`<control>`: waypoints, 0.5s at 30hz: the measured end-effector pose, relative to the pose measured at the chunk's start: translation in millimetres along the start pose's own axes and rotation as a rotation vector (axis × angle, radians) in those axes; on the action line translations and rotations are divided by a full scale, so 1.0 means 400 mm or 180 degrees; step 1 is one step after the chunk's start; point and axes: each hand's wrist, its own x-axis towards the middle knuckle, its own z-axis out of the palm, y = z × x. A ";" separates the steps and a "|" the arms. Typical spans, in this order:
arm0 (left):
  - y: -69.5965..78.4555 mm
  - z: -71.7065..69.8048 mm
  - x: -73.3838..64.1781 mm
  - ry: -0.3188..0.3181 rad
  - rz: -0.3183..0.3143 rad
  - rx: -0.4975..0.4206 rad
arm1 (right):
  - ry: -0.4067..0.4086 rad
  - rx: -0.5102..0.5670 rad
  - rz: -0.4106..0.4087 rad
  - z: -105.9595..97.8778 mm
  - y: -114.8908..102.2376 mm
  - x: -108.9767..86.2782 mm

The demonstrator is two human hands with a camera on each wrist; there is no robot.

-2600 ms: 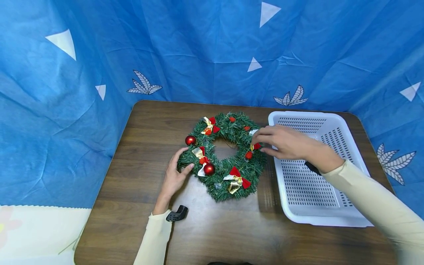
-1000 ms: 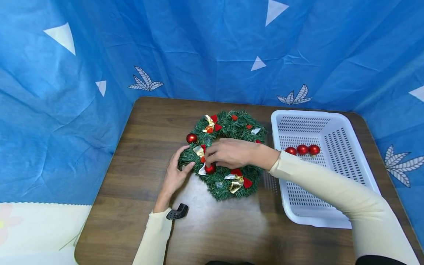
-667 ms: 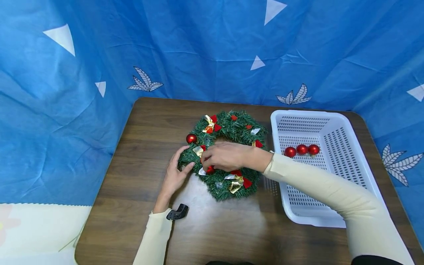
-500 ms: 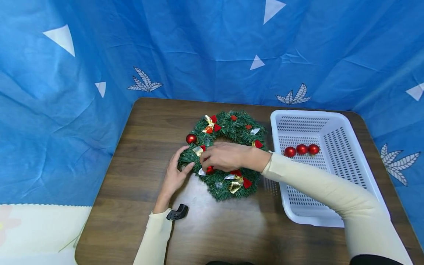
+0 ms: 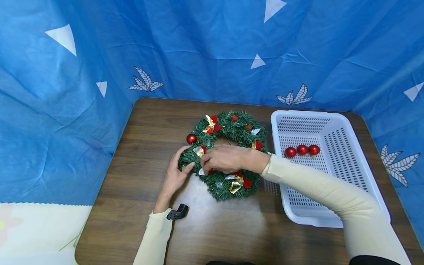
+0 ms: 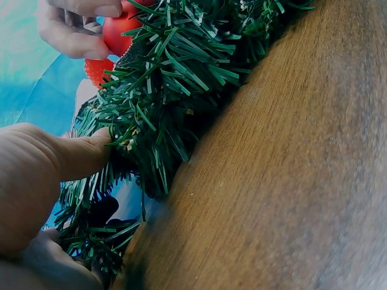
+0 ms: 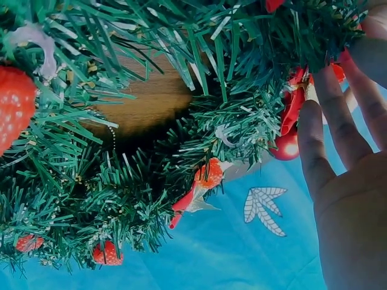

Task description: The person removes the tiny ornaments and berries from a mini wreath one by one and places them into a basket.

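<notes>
A green Christmas wreath [image 5: 220,193] with red-and-gold bows lies flat on the table. My left hand [image 5: 175,173] holds its left side; in the left wrist view the thumb [image 6: 91,151] presses on the needles. My right hand [image 5: 228,158] reaches over the wreath's centre to its front-left part. There it pinches a red ball ornament [image 6: 119,33], seen between the fingertips in the left wrist view and mostly hidden from the head view. Another red ball [image 5: 191,138] sits at the wreath's upper left edge. A silver-gold bow [image 5: 200,151] shows beside the right fingertips.
To the right stands a white perforated plastic basket [image 5: 311,221], with three red balls [image 5: 302,149] on its floor. The right forearm crosses over it. A blue patterned curtain [image 5: 198,48] hangs behind the wooden table [image 5: 132,176].
My right hand has moved left from the wreath's right side to the ball at its front left, then shifted only slightly there. The left hand stays on the wreath, which has not visibly moved.
</notes>
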 end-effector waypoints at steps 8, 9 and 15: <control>0.002 0.002 -0.001 0.0012 0.0019 0.0001 | 0.0017 -0.0045 -0.0035 0.003 0.001 0.005; 0.002 0.002 -0.001 0.0011 0.0027 0.0000 | 0.0018 -0.0038 -0.0042 0.004 0.001 0.006; 0.003 0.001 -0.001 0.0026 0.0057 -0.0001 | 0.0059 -0.0046 -0.0039 0.005 0.001 0.004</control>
